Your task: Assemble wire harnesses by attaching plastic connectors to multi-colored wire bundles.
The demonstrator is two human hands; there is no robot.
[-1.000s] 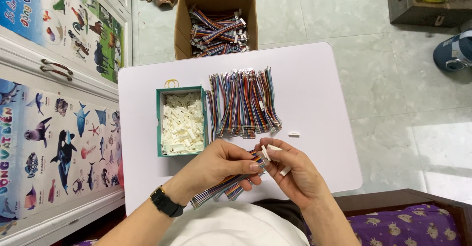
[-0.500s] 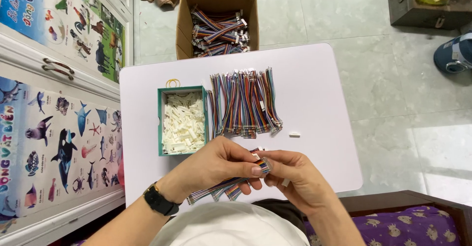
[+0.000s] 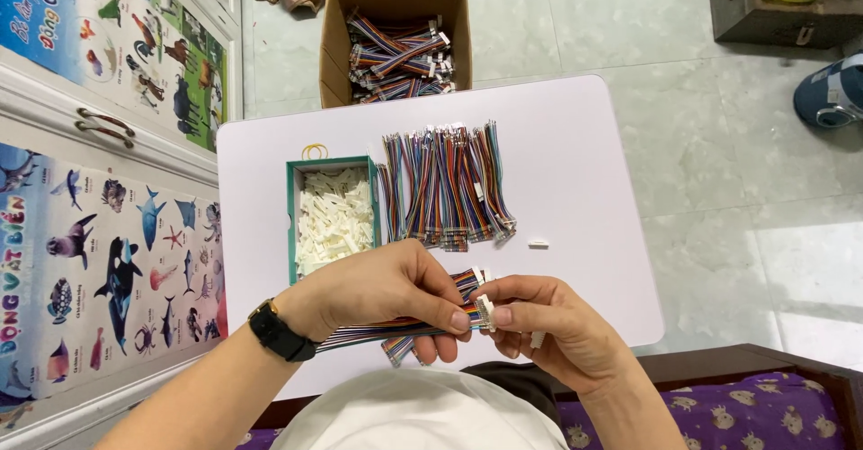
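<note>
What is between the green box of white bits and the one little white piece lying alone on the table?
The head view shows a row of rainbow wire bundles between the green box and the lone white piece.

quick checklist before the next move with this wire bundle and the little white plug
1. Left hand pinches the rainbow wire bundle near its end: ok.
2. Right hand holds the white plug at the wire tips: ok.
3. Wires fully seated in the plug: cannot tell, fingers cover it.
4. Green tray of white plugs within reach: ok.
5. Loose wire sets lie on the table: ok.
6. Stray white piece lies apart from the tray: not ok.
</note>
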